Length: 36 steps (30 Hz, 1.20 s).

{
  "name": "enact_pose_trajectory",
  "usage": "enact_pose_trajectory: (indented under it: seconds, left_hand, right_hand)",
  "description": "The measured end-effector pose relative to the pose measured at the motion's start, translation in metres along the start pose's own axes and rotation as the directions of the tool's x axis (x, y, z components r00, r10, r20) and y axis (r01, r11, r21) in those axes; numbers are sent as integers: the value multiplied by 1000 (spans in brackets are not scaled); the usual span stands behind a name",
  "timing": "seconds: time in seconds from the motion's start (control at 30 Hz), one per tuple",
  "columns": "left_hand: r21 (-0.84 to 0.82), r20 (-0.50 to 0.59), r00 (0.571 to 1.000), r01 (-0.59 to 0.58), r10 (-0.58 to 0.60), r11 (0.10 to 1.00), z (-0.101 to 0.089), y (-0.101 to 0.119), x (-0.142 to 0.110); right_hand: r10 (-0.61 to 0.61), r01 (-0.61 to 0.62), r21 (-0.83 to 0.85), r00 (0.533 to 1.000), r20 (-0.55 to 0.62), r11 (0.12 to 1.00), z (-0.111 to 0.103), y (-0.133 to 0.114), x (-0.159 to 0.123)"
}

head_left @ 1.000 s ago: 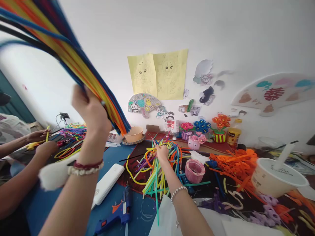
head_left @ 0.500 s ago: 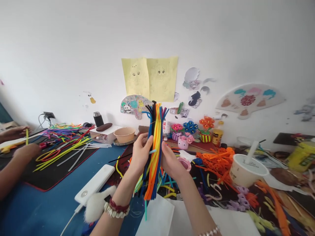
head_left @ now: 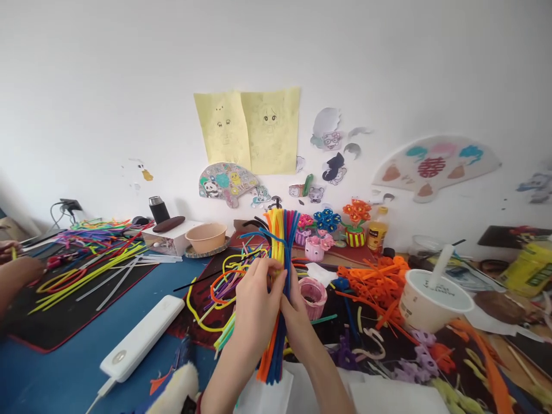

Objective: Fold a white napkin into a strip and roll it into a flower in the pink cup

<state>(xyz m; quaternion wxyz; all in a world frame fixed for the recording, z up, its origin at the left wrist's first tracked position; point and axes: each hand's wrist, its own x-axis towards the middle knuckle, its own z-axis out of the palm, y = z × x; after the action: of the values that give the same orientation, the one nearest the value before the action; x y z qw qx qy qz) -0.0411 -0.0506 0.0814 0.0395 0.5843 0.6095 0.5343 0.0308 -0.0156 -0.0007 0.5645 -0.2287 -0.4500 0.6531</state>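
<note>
A thick bundle of pipe cleaners (head_left: 278, 230) in yellow, orange, blue, magenta and black stands upright in front of me. My left hand (head_left: 259, 293) wraps across its front and left side, thumb and fingers pinched against the stems. From the right, my right hand (head_left: 295, 302) grips the bundle around its middle. A blue stem and some black ones bend out from the upper left. The lower ends hang over white paper (head_left: 267, 397). Just right of the bundle sits a pink ring-shaped pot (head_left: 313, 296) of pipe cleaner.
At left, another person's hand (head_left: 19, 267) is near loose pipe cleaners on a black mat (head_left: 47, 330). A white power bank (head_left: 142, 336) with a cable lies on the blue table. A lidded cup with a straw (head_left: 433, 305) stands right, beside orange pipe cleaners (head_left: 379, 282).
The bundle has come slightly lower. My left hand has moved across its front, covering the middle, and the pale blue stem there is no longer visible. The view has shifted right.
</note>
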Motion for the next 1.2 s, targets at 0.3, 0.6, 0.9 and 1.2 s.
enact_pose_trajectory:
  seconds: [0.3,0.6,0.9,1.2]
  left_hand:
    - [30,3,993,120,-120,992,4,-8,-4]
    - [156,100,981,149,-166,976,-1,-6,-4]
    - [297,141,964,176,-225,939,-8,1,-6]
    - [-136,227,949,253,-219,958,-10,-7,-10]
  right_hand:
    - [-13,12,-30,1000,-16,999,-4,-6,-4]
    - [-91,89,46,994,53,995,-4,-15,-6]
    - [-64,63,116,998,2,991,-1,-20,-7]
    - [-53,62,81,992,-111,995,-9,-14,-1]
